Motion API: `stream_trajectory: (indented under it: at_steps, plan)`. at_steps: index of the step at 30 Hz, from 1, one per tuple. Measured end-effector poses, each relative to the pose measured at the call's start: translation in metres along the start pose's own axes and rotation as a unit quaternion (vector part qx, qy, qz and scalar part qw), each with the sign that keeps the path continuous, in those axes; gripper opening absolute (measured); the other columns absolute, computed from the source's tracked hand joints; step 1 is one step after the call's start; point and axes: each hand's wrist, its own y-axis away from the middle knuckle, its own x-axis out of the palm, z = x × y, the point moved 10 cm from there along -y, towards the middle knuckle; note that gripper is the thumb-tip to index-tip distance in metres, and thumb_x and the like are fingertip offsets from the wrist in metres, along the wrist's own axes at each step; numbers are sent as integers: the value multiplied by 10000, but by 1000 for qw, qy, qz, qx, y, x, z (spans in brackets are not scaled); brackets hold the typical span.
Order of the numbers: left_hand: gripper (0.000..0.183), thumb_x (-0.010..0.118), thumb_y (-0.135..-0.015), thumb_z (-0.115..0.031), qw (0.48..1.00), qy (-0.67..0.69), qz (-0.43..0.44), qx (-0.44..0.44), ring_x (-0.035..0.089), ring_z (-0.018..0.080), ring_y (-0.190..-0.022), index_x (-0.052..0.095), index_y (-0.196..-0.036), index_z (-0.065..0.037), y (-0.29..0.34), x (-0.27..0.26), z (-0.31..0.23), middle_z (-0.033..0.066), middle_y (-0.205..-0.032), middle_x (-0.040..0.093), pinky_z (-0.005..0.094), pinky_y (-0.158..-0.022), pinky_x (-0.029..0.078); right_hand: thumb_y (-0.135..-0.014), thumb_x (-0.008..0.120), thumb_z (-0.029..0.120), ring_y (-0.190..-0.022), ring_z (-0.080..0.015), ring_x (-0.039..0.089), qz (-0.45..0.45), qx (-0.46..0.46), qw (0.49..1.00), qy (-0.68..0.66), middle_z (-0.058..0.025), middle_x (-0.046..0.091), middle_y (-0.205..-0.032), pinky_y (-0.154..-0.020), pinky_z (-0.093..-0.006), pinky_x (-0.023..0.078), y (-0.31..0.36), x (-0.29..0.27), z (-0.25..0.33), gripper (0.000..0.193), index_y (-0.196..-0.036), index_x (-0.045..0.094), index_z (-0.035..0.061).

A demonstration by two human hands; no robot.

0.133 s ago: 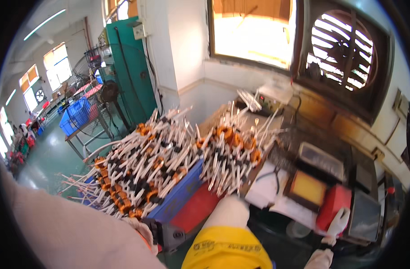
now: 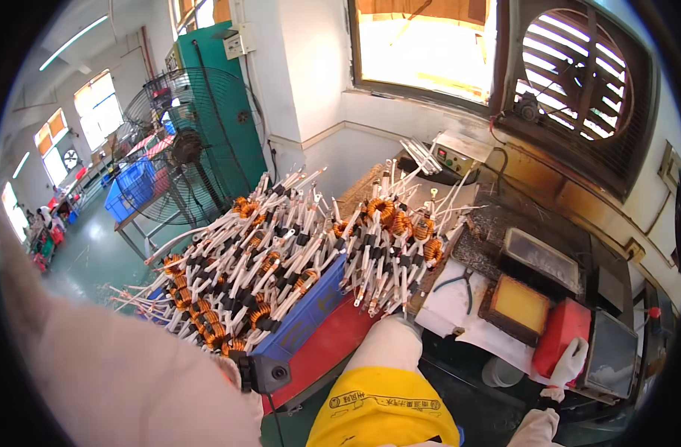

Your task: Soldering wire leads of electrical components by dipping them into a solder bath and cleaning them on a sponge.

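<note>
My right hand (image 2: 571, 362), in a white glove with a black band at the wrist, is closed on the near right edge of a red box (image 2: 561, 333). The box sits between a yellow-filled square tray (image 2: 517, 307) and a dark-framed tray (image 2: 611, 354). From the lower left my left sleeve (image 2: 139, 372) comes in, large and pale. It ends by a small black device (image 2: 269, 372), and the fingers of the left hand are hidden. Just beyond lies a big heap of copper-wound ring coils (image 2: 210, 328) with white leads, in a blue crate (image 2: 299, 304).
Pliers (image 2: 467, 287) lie on white paper left of the trays. Behind stand a control box (image 2: 454, 155) and a glass-topped tray (image 2: 540, 261). Yellow printed cloth (image 2: 385, 408) covers my lap. A large fan (image 2: 185, 147) stands at the far left, and a white cup (image 2: 502, 372) below the bench.
The view has shifted slightly and become sharper. My right hand stays at the red box, and the black device by my left sleeve shows more fully.
</note>
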Motion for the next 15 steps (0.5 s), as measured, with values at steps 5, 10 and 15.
stream_trajectory:
  at_steps: [5,10,15]
  plan:
    - [673,719,-678,-162,985,9,49,-165,453,262,-1090,450,-1248,77,31,26,16,156,-1179,483,377,-930,372,-935,502,201,-906,-277,590,-15,-19,999,36,-166,619,-984,-829,-329,448,7,-21,-23,247,-1045,570,-10]
    - [440,620,-815,-170,879,-160,349,-284,489,327,-1074,522,-1232,-71,127,5,120,175,-1119,524,407,-923,390,-956,451,278,-1059,-306,538,43,0,998,47,-176,579,-1131,-922,-329,395,-3,2,-70,349,-1148,535,-1]
    - [385,569,-851,-220,797,-175,360,-453,546,318,-1045,539,-1195,-49,190,-84,192,179,-1134,539,378,-905,422,-962,437,278,-1074,-304,533,65,-8,995,81,-181,560,-1176,-955,-325,388,-13,2,-68,385,-1183,523,-25]
